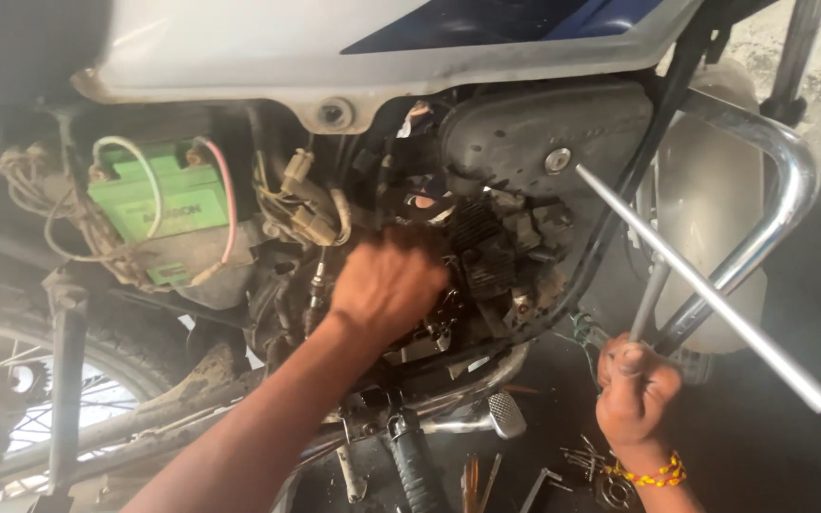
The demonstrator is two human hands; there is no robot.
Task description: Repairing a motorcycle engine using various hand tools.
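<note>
My left hand (387,280) reaches into the dirty engine (501,252) of a motorcycle, below the grey air filter cover (534,128). Its fingertips are hidden against the engine parts, so what they hold cannot be seen. My right hand (634,389), with a yellow and red bead bracelet on the wrist, is closed around the shaft of a silver T-handle wrench (715,299). The wrench's long crossbar slants from the cover's bolt down to the lower right.
A green battery (159,195) with white and pink wires sits at left under the white side panel (239,47). A chrome guard bar (786,185) curves at right. The spoked wheel (11,380), black footpeg (415,465), brake pedal (505,413) and loose tools (482,480) lie below.
</note>
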